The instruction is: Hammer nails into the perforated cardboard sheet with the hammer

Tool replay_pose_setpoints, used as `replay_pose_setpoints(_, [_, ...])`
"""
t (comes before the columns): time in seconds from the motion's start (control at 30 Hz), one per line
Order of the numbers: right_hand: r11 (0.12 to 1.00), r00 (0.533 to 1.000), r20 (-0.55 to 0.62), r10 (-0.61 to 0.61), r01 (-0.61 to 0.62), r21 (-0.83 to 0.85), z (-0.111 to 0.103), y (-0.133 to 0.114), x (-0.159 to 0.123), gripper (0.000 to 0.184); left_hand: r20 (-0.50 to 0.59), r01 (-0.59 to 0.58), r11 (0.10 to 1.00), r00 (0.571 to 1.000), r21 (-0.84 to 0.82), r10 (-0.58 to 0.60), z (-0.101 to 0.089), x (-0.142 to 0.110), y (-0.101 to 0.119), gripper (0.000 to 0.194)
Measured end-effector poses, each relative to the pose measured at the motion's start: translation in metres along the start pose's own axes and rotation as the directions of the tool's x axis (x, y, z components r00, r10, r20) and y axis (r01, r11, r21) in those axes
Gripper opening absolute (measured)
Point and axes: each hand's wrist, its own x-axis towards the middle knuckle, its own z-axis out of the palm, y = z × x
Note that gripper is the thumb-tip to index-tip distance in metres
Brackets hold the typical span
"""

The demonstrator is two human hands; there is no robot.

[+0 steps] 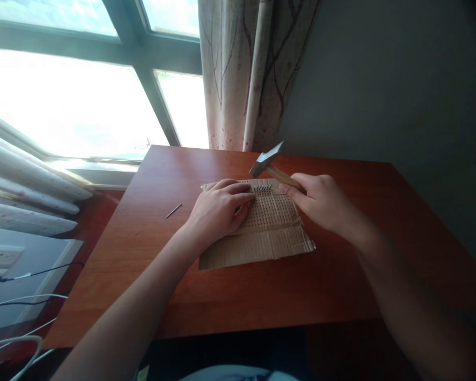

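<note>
My right hand [321, 203] is wrapped round the wooden handle of a hammer [267, 159]. The hammer's metal head is raised above the far edge of a brown cardboard sheet [257, 248]. Rows of small holes cover the sheet's upper part. A short row of small metal pieces, perhaps screws or nails [263, 188], stands in it near the far edge. My left hand [222, 206] rests on the sheet's left side, thumb and forefinger closed together beside that row. Whatever is between those fingertips is hidden. To the left of this hand, a loose nail [173, 210] lies on the table.
The reddish-brown wooden table [277, 296] carries the cardboard. Beyond its far edge hang patterned curtains [234, 79] beside a bright window [83, 106]. A dark wall [388, 79] rises at the right. Cables [27, 301] and a wall socket [6, 257] are at lower left.
</note>
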Motion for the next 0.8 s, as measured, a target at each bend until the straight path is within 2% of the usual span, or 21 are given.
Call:
replay_pose_setpoints(0.07, [0.996,0.991,-0.132,0.001,0.011,0.086,0.000,0.004,-0.002,0.039,0.005,0.004,1.000,1.000,-0.006,-0.004,0.000,0.000,0.000,0.031])
replay_pose_setpoints(0.13, [0.970,0.957,-0.285,0.048,0.024,0.242,0.001,0.011,-0.004,0.041,0.011,0.002,1.000,1.000,-0.016,-0.001,0.001,-0.001,-0.001,0.031])
replay_pose_setpoints(0.2, [0.891,0.911,-0.391,0.133,0.063,0.449,0.004,0.018,-0.004,0.043,0.017,-0.003,1.000,1.000,-0.021,0.004,0.000,-0.001,-0.001,0.030])
replay_pose_setpoints(0.3, [0.734,0.867,-0.443,0.230,0.144,0.664,0.010,0.026,-0.005,0.047,0.017,-0.012,1.000,1.000,-0.028,0.013,0.000,0.000,-0.001,0.030])
replay_pose_setpoints(0.43, [0.650,0.792,-0.553,0.260,0.280,0.706,0.015,0.030,-0.007,0.049,-0.012,-0.026,0.998,1.000,-0.063,0.025,-0.002,0.000,-0.006,0.029])
replay_pose_setpoints(0.5, [0.626,0.766,-0.594,0.245,0.343,0.700,0.016,0.031,-0.009,0.050,-0.073,-0.019,0.997,0.997,-0.077,0.013,-0.004,0.000,-0.011,0.029])
replay_pose_setpoints(0.6, [0.645,0.754,-0.610,0.244,0.344,0.683,0.020,0.035,-0.014,0.048,-0.188,0.019,0.993,0.981,-0.119,-0.041,-0.009,-0.001,-0.022,0.029])
replay_pose_setpoints(0.7, [0.679,0.746,-0.608,0.273,0.298,0.671,0.025,0.039,-0.018,0.046,-0.263,0.147,0.982,0.949,-0.115,-0.173,-0.021,-0.005,-0.037,0.029])
replay_pose_setpoints(0.8, [0.668,0.753,-0.591,0.288,0.284,0.688,0.028,0.041,-0.021,0.048,-0.245,0.351,0.936,0.908,0.007,-0.339,-0.036,-0.012,-0.055,0.029])
